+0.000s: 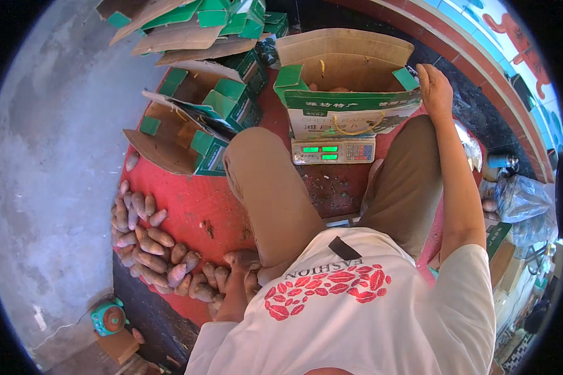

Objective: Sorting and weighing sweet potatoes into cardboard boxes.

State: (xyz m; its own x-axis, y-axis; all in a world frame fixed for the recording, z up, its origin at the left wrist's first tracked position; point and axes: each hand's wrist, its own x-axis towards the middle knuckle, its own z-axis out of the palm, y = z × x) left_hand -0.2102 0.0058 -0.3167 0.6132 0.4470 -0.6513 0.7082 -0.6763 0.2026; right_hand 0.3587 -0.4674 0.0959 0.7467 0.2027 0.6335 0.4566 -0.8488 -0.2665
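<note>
Left hand (241, 259), lower centre of frame, reaches down into the row of reddish-brown sweet potatoes (150, 247) lying on the red mat (194, 200) at lower left; fingers curl over one tuber, though whether it is actually gripped cannot be told. Right hand (436, 90), upper right, lies open with its fingers on the right flap of the open green-and-white cardboard box (347, 94). That box sits on a small digital scale with green display (333, 150), upper centre, between the knees.
</note>
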